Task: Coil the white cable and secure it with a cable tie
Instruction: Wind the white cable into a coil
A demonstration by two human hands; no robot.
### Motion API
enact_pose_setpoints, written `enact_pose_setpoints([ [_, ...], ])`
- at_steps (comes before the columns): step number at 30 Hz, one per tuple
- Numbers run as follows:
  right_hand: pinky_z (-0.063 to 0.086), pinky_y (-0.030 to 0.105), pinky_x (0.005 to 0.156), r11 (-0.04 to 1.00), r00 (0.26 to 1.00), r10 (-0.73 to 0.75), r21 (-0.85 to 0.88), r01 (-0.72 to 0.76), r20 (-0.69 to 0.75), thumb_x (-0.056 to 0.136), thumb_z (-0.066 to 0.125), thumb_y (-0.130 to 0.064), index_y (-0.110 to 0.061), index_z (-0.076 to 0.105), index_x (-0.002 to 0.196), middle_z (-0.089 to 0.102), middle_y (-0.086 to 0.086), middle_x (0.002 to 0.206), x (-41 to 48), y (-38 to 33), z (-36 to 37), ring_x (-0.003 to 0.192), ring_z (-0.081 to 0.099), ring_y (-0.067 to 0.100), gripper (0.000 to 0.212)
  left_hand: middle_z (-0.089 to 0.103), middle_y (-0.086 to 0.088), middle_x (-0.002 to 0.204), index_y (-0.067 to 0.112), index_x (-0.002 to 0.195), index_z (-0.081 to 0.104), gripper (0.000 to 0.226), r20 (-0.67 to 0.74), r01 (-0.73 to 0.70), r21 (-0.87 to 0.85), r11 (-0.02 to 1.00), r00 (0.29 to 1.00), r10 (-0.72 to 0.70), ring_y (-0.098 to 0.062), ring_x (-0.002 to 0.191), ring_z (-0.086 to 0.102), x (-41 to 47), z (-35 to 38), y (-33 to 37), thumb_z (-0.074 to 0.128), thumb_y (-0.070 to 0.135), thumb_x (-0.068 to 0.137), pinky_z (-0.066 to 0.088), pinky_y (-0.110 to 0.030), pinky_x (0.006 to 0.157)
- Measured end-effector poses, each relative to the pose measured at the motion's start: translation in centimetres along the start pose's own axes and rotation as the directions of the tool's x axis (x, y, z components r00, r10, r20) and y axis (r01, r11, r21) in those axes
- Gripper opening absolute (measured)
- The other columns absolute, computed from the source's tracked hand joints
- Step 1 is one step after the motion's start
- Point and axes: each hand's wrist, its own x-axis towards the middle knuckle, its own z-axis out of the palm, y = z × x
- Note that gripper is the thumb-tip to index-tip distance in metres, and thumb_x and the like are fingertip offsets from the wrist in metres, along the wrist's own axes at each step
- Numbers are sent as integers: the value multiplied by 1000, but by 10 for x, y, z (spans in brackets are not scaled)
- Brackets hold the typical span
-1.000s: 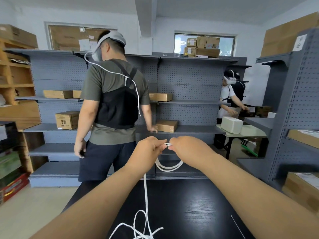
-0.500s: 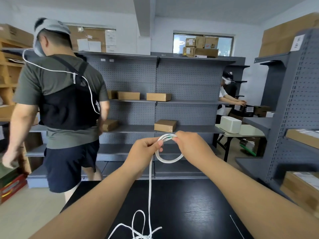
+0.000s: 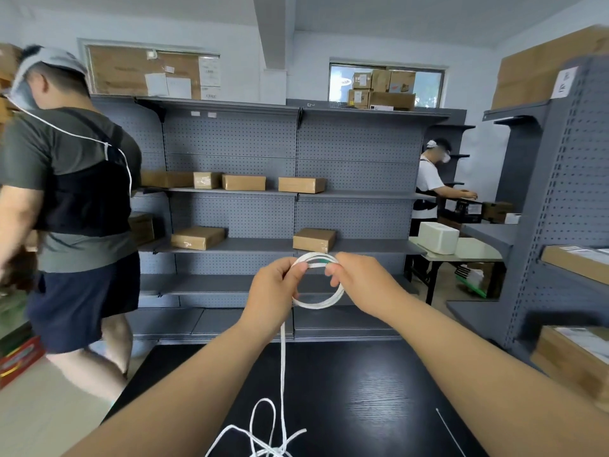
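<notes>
Over the near end of a black wood-grain table [image 3: 362, 390], a person holds both bare arms out in front of them. Between the hands hangs a white cable [image 3: 319, 304], wound into a small round coil of several turns and held up off the table. The left hand [image 3: 272, 293] pinches the coil's left side between thumb and curled fingers. The right hand [image 3: 361, 282] has its fingers curled round the top right of the loop, so both grips are closed on the cable. From the left hand, one strand drops straight down to a loose tangle of cable lying at the table's near edge. A thin white cable tie [image 3: 449, 433] lies flat on the table to the right, well apart from the tangle.

Behind the table stands grey pegboard shelving [image 3: 230, 146] with brown cardboard boxes [image 3: 314, 239] on its shelves. A person in an olive T-shirt [image 3: 72, 179] is at the left, and a person in a white shirt [image 3: 428, 183] is at the far right.
</notes>
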Motion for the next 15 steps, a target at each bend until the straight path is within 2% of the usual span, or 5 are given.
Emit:
enact_pose_setpoints([
  [3, 43, 33, 79, 1000, 998, -22, -17, 23, 55, 99, 36, -24, -10, 52, 114, 65, 6, 104, -2, 0, -1, 92, 57, 21, 25, 44, 10, 63, 33, 70, 55, 28, 28, -108, 169, 980, 994, 105, -4, 61, 43, 2, -3, 3, 50, 22, 95, 34, -8, 57],
  [6, 42, 35, 82, 999, 997, -50, -18, 52, 66, 99, 36, -27, -19, 36, 133, 61, 6, 112, -5, -3, -1, 101, 56, 24, 35, 46, 10, 70, 15, 94, 68, 20, 78, -192, 291, 937, 981, 177, -10, 71, 44, 5, -3, 2, 49, 22, 95, 33, -11, 63],
  [9, 39, 36, 72, 984, 993, -63, -158, 78, 96, 99, 36, -32, -14, 43, 120, 59, 6, 104, -3, -5, 1, 95, 56, 27, 28, 52, -1, 77, 10, 101, 68, 23, 124, -244, 371, 896, 969, 213, -16, 78, 45, 8, -2, 4, 49, 22, 96, 26, -19, 60],
  [12, 39, 39, 67, 958, 996, -66, -275, 79, 58, 100, 33, -32, -9, 45, 107, 59, 10, 96, 0, -7, 5, 86, 55, 29, 28, 43, 7, 65, 8, 97, 67, 24, 131, -245, 396, 885, 969, 210, -15, 69, 43, 11, -2, 8, 48, 23, 96, 31, -15, 57],
  [15, 36, 37, 63, 952, 998, -58, -300, 59, 11, 101, 30, -28, -7, 46, 105, 57, 12, 92, 0, -7, 6, 76, 50, 28, 27, 42, 10, 66, 12, 104, 67, 23, 146, -246, 377, 893, 968, 205, -17, 70, 46, 13, -2, 15, 48, 22, 96, 28, -22, 59],
])
